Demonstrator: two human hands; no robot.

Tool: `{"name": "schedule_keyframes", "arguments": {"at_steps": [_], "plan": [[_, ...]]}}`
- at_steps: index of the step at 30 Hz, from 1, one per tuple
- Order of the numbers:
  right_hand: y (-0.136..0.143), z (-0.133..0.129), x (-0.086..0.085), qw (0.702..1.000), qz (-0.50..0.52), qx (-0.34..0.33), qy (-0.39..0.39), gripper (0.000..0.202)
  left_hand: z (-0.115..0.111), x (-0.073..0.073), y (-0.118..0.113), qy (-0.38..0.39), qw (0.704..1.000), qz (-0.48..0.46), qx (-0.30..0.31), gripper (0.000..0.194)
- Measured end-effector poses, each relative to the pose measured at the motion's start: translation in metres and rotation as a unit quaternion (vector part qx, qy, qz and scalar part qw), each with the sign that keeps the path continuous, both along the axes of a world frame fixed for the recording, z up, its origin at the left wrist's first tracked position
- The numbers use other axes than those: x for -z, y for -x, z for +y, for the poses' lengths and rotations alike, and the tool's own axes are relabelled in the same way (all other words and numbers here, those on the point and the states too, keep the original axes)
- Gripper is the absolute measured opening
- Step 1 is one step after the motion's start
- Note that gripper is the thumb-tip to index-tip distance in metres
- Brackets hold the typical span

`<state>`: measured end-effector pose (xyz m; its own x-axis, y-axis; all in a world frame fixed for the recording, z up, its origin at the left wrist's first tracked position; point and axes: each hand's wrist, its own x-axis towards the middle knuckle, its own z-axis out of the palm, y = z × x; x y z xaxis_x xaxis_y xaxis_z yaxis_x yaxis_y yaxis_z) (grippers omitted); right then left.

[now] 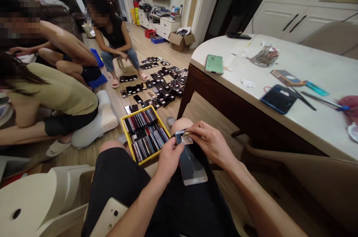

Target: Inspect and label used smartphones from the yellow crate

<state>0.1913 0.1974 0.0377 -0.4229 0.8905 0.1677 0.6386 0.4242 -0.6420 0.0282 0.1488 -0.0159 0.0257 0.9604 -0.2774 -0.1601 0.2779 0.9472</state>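
Observation:
My left hand (pixel 170 155) grips a smartphone (pixel 192 166) by its upper left edge, above my lap. The phone has a dark screen and a light frame, and a small white printed label (pixel 187 139) sits near its top. My right hand (pixel 208 140) is closed in a pinch at the phone's top edge. A thin pale stick-like piece (pixel 190 132) shows between its fingertips; its kind is too small to make out. Another phone, pale with its back up (pixel 107 216), lies on my left thigh, partly behind my left forearm.
A yellow crate (pixel 125 132) packed with upright phones stands before my knees. Many phones (pixel 162 88) cover the floor beyond. To the right, a white table (pixel 235 80) carries a green-screened phone (pixel 214 64), a dark blue phone (pixel 279 98) and tools. Several people sit at left; a white stool (pixel 36 196) is beside me.

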Motion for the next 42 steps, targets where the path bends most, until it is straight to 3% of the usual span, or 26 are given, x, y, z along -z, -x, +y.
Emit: {"name": "schedule_keyframes", "arguments": {"at_steps": [12, 19, 29, 35, 42], "plan": [[0.006, -0.003, 0.007, 0.997, -0.035, 0.017, -0.068, 0.021, 0.002, 0.002, -0.001, 0.006, 1.0, -0.007, -0.002, 0.025], [0.005, -0.002, 0.007, 0.999, -0.004, 0.01, -0.053, 0.02, 0.002, -0.001, -0.001, 0.008, 1.0, -0.014, -0.004, 0.025], [0.011, -0.009, 0.009, 0.995, -0.021, 0.031, -0.093, 0.023, 0.001, -0.002, -0.001, 0.008, 1.0, -0.006, -0.006, 0.021], [0.006, -0.012, 0.0, 0.992, 0.068, 0.092, -0.055, 0.021, 0.0, 0.001, 0.0, 0.003, 1.0, -0.026, -0.01, 0.022], [0.004, -0.032, 0.001, 0.972, 0.027, 0.228, 0.039, 0.025, -0.002, 0.008, 0.0, -0.002, 1.0, -0.003, -0.01, 0.021]]}}
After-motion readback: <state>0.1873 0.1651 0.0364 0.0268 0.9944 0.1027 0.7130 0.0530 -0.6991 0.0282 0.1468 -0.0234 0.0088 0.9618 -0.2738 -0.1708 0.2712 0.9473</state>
